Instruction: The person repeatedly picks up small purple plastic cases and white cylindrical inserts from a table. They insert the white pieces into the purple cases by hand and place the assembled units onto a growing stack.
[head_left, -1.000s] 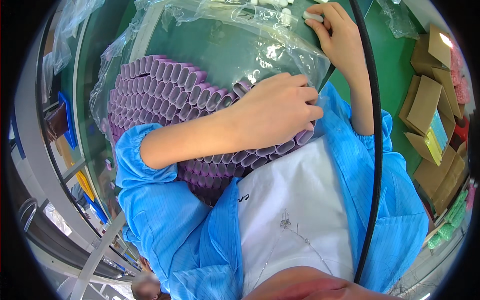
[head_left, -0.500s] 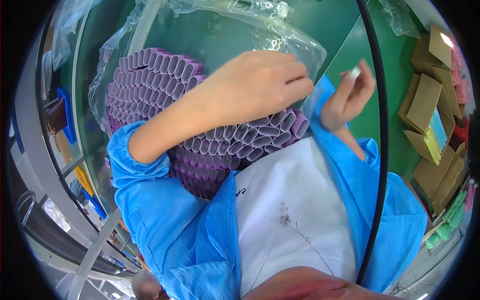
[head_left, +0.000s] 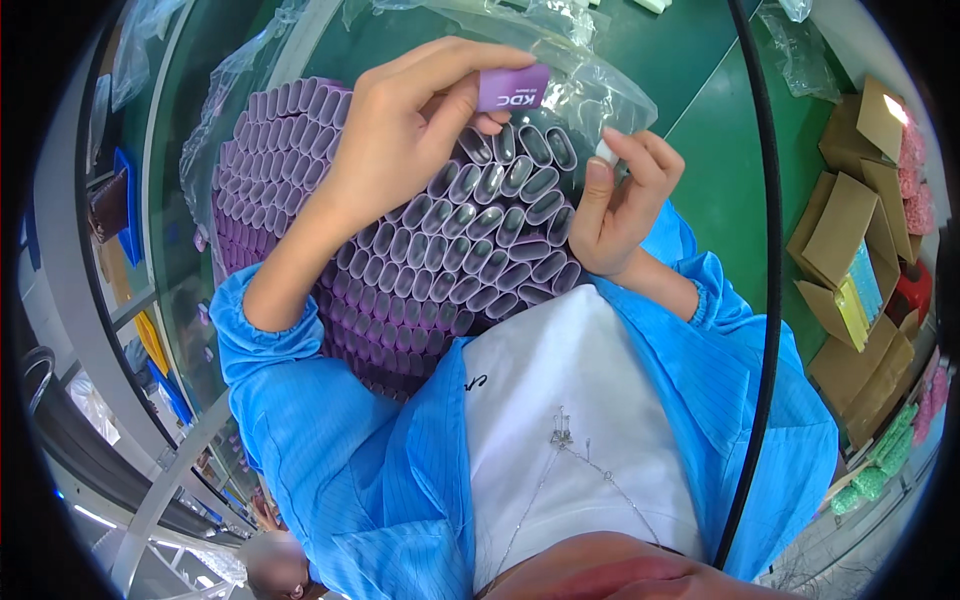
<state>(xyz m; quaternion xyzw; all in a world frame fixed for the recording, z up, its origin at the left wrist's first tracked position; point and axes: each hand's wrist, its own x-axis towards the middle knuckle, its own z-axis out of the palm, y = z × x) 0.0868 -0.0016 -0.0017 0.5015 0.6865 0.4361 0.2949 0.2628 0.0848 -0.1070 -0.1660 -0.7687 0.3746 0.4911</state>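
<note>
My left hand holds a short purple oval tube with pale print on its side, gripped between thumb and fingers. Just to the right, my right hand pinches a small white piece between thumb and finger; its exact kind cannot be made out. The white piece and the held tube are apart. Below both hands stand many purple oval tubes, packed in rows with their openings facing up. A clear plastic bag spreads around and behind the rows, close to both hands.
A black cable runs down the right side. Open cardboard boxes stand at the right beyond the green tabletop, beside pink and green bundles. Metal rails line the left. Another person is at the lower left.
My left hand has moved left and away from me; the purple tube now shows in it. My right hand has come left with the white piece, nearer the tube.
</note>
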